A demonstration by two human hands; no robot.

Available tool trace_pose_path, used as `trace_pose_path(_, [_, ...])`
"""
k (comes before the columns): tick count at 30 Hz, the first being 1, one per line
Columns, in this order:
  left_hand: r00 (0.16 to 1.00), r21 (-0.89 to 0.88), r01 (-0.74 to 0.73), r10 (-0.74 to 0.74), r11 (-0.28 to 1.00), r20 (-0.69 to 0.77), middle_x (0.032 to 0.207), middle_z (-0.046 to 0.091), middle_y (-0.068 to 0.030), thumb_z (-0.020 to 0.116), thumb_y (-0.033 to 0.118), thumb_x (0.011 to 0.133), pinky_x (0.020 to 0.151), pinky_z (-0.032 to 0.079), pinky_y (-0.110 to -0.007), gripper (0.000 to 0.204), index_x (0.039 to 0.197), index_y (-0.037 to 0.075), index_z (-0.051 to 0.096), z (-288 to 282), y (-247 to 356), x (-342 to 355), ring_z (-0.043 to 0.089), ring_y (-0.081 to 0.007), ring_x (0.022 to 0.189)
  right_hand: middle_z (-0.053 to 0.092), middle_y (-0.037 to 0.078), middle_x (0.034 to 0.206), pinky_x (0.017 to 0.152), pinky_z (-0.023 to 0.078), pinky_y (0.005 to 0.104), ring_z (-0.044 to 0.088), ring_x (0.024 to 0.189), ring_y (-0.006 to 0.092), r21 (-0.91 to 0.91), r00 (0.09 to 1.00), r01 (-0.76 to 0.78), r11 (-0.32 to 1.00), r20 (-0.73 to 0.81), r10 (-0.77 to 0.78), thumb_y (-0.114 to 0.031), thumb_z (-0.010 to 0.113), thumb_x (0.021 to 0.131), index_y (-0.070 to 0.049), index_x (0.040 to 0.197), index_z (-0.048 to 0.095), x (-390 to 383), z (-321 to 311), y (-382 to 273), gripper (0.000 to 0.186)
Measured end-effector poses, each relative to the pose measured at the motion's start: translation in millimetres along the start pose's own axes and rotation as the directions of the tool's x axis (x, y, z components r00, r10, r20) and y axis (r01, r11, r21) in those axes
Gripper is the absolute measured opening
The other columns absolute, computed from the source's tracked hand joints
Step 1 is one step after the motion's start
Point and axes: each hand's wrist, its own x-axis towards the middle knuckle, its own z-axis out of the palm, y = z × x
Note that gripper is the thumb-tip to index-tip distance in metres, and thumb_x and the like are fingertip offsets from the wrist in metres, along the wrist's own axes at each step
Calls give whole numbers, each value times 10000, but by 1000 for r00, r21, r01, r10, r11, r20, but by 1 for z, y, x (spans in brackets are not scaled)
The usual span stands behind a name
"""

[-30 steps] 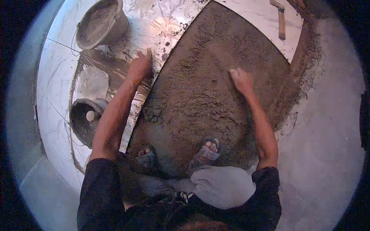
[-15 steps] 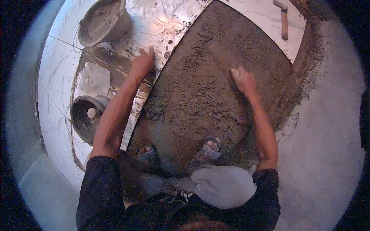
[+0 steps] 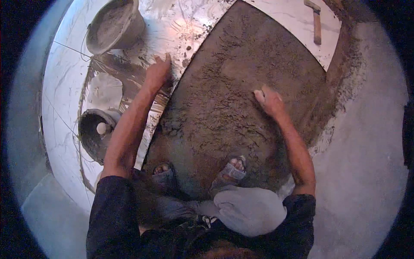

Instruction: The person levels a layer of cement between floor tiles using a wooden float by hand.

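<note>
My left hand (image 3: 158, 74) rests on the mortar-spattered white tile (image 3: 185, 30), left of the dark edge of the mortar bed (image 3: 202, 112), its fingers apart and holding nothing visible. My right hand (image 3: 267, 99) is low over the mortar with fingers curled; what it may hold blends into the grey mortar and I cannot make it out. A bucket (image 3: 97, 34) of dry grey material stands at the upper left. A second dark bucket (image 3: 91, 134), with a round pale item inside, is beside my left forearm.
A hammer (image 3: 317, 26) with a wooden handle lies on the tile at the upper right. My sandalled feet (image 3: 233, 170) stand on the lower part of the mortar. Concrete floor (image 3: 358, 129) borders the right side, beside a rough, crumbly strip.
My right hand has moved down slightly from where it was, and the blurred streak above it is fainter. My left hand stays in about the same place.
</note>
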Motion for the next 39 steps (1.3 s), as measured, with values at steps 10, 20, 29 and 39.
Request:
trace_pose_path(10, [997,11,42,-42,999,69,1096,368,-421,393,110,786,575,495,-411,505,1273,48,276,-9,7,1,601,-379,700,530,206,709,619,403,462,525,717,401,2,986,129,992,-108,-129,-406,467,806,-29,766,468,-4,-9,7,379])
trace_pose_path(20, [992,5,51,-52,999,118,1107,355,-423,493,190,761,624,489,-435,601,1284,55,229,-20,10,0,589,-394,770,583,173,776,647,439,436,567,739,349,-252,938,337,907,-1,-348,-415,452,810,-65,820,523,39,-14,-3,357])
trace_pose_path(29, [998,18,20,-21,1000,51,1099,352,-431,467,102,758,552,494,-408,577,1279,49,224,-9,5,6,595,-394,685,560,176,997,776,428,432,536,930,328,37,970,112,993,-219,-101,-434,420,810,-73,949,538,100,-38,12,404])
trace_pose_path(39, [1000,-17,-4,4,1000,25,1102,374,-410,481,124,748,579,494,-428,578,1271,58,244,-6,4,4,591,-400,686,586,189,837,721,418,479,556,805,364,-127,965,258,958,-10,-261,-430,432,809,-57,859,517,43,-11,-14,386])
